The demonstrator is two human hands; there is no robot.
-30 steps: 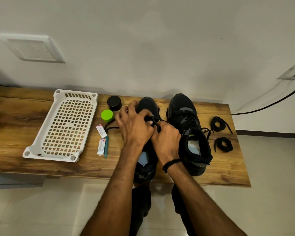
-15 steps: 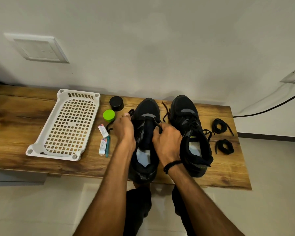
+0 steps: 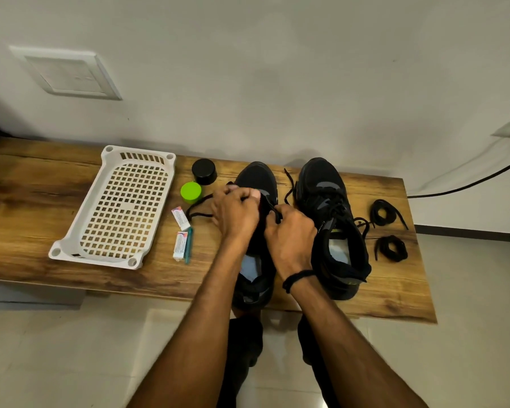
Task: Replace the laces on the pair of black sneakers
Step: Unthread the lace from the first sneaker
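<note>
Over the left-hand sneaker (image 3: 259, 179) on the surface (image 3: 42, 201), both grips are closed: left hand (image 3: 236, 214) pinches the old lace (image 3: 198, 205) at the eyelets, right hand (image 3: 292, 235) its other strand. Unlacing, I'd judge; next, draw it free. Right of it: second sneaker (image 3: 327, 189), coiled spare laces (image 3: 393, 256).

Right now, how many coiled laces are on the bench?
2, both right of the right sneaker: far lace toward the wall, near lace toward the front edge. None look hidden.

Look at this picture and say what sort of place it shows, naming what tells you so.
Probably a room in a home, perhaps a hallway: a wooden bench stands against a plain white wall, the floor is tiled, and a switch plate is set in the wall.
</note>
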